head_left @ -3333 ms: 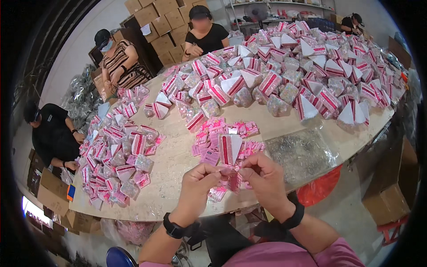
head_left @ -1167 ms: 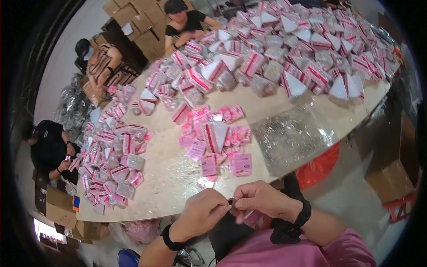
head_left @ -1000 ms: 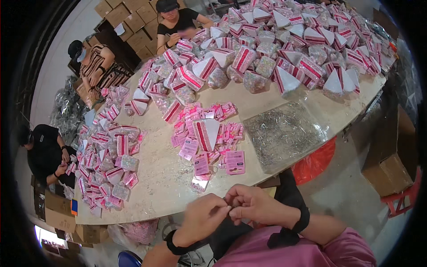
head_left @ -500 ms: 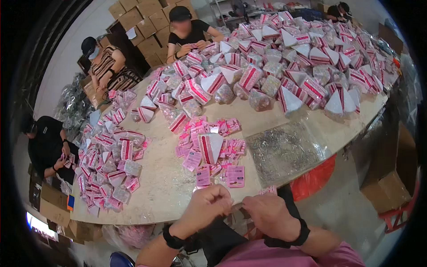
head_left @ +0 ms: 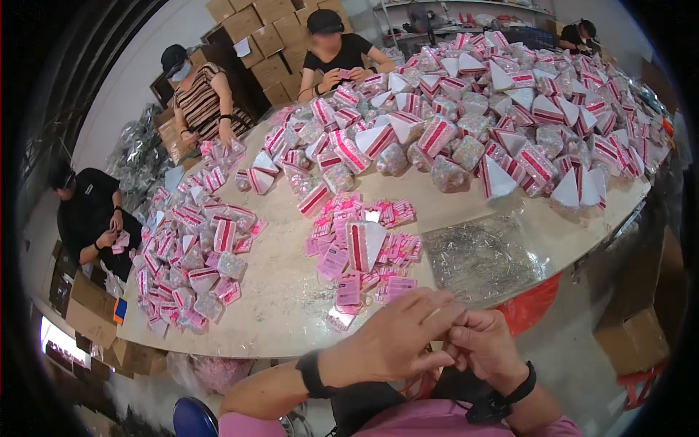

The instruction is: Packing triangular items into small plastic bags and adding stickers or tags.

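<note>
Above my lap, at the table's near edge, my left hand [head_left: 408, 328] and my right hand [head_left: 486, 348] meet. Both have their fingers closed in a pinch; whatever is between them is too small or hidden to make out. Just beyond lies a pile of pink printed cards [head_left: 332, 262], with a white and pink cake-slice-shaped piece [head_left: 373, 244] on top. One loose card [head_left: 341, 318] rests at the pile's near side. To the right of the pile, a shallow clear tray [head_left: 477, 255] holds many small thin metal-looking pieces.
A big heap of wrapped cake-slice pieces [head_left: 466, 131] covers the table's far side. A smaller heap [head_left: 193, 266] lies at the left. Several people sit around the table. Cartons [head_left: 641, 313] and a red bag [head_left: 535, 302] are at the right; a blue stool [head_left: 194, 418] stands below.
My left hand has moved right, its fingers now meeting those of my right hand, which has shifted right too. The whole view has shifted slightly. A loose card now shows at the pile's near side.
</note>
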Demonstrator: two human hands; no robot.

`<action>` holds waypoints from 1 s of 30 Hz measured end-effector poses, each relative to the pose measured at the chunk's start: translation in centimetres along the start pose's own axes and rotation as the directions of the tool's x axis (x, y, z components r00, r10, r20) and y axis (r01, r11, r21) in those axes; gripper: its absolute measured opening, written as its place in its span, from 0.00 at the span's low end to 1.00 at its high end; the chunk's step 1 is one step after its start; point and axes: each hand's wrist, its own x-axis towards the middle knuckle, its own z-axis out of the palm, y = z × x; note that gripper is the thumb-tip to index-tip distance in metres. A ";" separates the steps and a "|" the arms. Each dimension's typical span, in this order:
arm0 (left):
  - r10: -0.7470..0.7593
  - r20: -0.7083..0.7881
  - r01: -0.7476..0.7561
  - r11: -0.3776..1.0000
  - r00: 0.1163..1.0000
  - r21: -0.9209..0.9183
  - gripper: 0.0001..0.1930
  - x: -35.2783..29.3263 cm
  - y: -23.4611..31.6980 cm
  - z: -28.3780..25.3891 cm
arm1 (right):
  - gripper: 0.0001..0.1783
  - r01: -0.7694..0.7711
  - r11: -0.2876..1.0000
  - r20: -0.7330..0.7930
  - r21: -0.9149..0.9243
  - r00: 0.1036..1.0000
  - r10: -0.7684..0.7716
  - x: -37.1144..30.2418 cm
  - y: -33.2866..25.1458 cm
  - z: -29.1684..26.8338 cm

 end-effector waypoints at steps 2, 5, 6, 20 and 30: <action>-0.005 0.043 0.007 0.999 0.999 -0.036 0.29 -0.2 0.2 0.4 | 0.08 -0.043 0.999 0.048 -0.011 0.998 0.044 0.0 0.1 -0.6; -0.072 0.152 0.044 0.982 0.986 0.183 0.18 -1.0 0.8 0.1 | 0.08 -0.121 0.993 0.082 0.001 0.989 0.121 0.4 0.6 -1.1; -0.010 0.150 -0.020 0.981 0.989 0.195 0.16 -1.3 0.6 0.2 | 0.08 -0.137 0.991 0.045 -0.004 0.990 0.137 0.6 0.6 -0.6; -0.530 0.323 0.575 0.423 0.784 -0.701 0.11 -4.0 -0.3 0.3 | 0.08 0.553 -0.062 0.470 -0.831 0.639 -0.609 0.6 1.5 3.2; -0.622 -0.165 0.627 0.779 0.765 -0.029 0.12 -2.2 -4.9 -4.9 | 0.08 0.541 -0.028 0.426 -0.841 0.629 -0.651 0.2 0.9 2.2</action>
